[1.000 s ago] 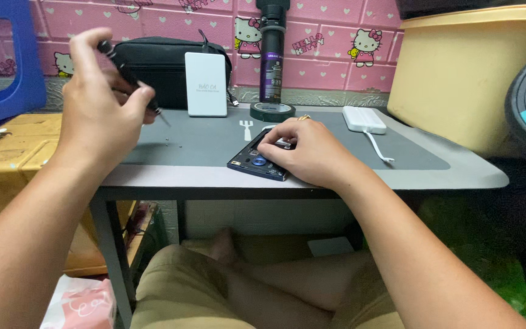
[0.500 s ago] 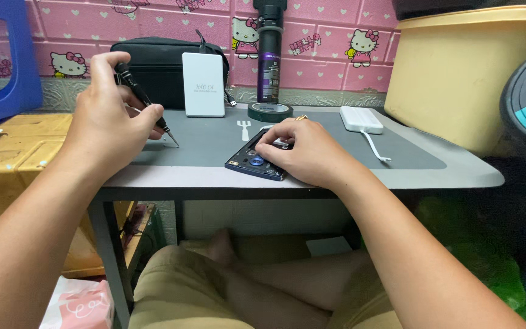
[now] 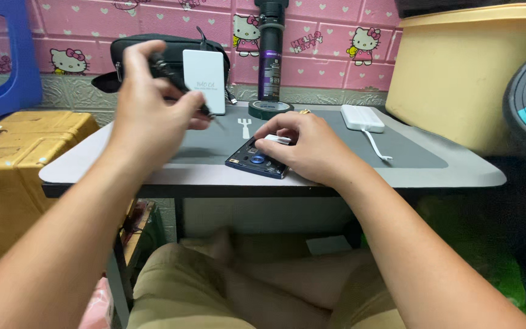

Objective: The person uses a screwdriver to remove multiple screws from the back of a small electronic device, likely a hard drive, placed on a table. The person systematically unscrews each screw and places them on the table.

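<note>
The left hand [image 3: 147, 106] gripped a slim black screwdriver [image 3: 181, 85], raised above the grey desk mat [image 3: 348, 146]. The right hand [image 3: 308, 146] pressed on a dark opened phone [image 3: 254, 163] lying flat on the mat, fingers pinching a small white part [image 3: 277, 139].

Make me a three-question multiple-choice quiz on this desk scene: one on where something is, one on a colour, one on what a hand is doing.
1. Where is the roll of tape?
A. behind the opened phone
B. on the yellow box
C. on the person's lap

2. What colour is the power bank?
A. black
B. white
C. pink

3. What is the left hand doing?
A. lying flat
B. gripping a screwdriver
C. holding a cup

Answers:
1 A, it sits farther back on the grey mat than the opened phone.
2 B, its casing and cable are white.
3 B, its fingers pinch the screwdriver above the mat, while the right hand rests on the phone.
</note>
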